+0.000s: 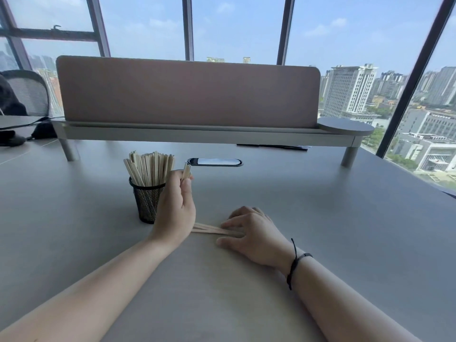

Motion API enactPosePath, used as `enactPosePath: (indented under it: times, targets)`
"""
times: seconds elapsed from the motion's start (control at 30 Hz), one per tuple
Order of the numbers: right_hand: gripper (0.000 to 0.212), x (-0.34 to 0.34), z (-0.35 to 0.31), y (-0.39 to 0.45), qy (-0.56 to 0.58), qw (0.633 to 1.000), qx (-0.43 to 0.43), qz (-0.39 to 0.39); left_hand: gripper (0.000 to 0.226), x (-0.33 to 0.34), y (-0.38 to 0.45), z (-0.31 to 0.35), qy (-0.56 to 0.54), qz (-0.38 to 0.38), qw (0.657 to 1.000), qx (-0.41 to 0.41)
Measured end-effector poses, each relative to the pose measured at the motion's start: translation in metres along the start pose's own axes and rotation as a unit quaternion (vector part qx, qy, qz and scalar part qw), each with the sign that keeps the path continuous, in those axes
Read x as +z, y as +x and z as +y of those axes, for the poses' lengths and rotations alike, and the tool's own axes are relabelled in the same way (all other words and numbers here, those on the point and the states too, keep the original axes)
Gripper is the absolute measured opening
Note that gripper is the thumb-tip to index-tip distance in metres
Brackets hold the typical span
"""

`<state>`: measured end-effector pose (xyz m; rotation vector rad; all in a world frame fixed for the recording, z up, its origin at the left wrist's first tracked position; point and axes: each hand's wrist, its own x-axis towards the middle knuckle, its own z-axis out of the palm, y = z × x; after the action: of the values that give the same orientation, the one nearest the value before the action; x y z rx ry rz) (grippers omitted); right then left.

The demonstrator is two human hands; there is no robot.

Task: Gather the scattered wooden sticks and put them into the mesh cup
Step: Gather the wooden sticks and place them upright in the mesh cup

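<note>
A black mesh cup stands on the grey table, packed with many upright wooden sticks. My left hand is raised just right of the cup, fingers closed on a few wooden sticks whose tips poke up above my fingers. Two or three more loose sticks lie flat on the table in front of the cup. My right hand rests palm down on their right ends, fingers spread and pressing on them. A black cord is around my right wrist.
A pink divider panel on a raised grey shelf crosses the back of the table. A glossy oval cable cover sits behind the cup. Black items and cables lie far left; windows lie beyond.
</note>
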<state>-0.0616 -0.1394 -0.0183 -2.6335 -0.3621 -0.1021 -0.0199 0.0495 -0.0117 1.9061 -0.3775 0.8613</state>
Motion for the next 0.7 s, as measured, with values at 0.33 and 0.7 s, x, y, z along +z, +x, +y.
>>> enactPosePath:
  times: [0.33, 0.7]
  targets:
    - [0.011, -0.008, -0.010, 0.000, -0.013, 1.000, 0.015, 0.009, 0.030, -0.003, 0.001, 0.002, -0.068, -0.005, 0.997, 0.030]
    - [0.022, -0.013, -0.012, -0.007, -0.119, 0.992, -0.036, -0.022, 0.043, -0.002, 0.002, -0.002, -0.131, -0.033, 0.990, -0.026]
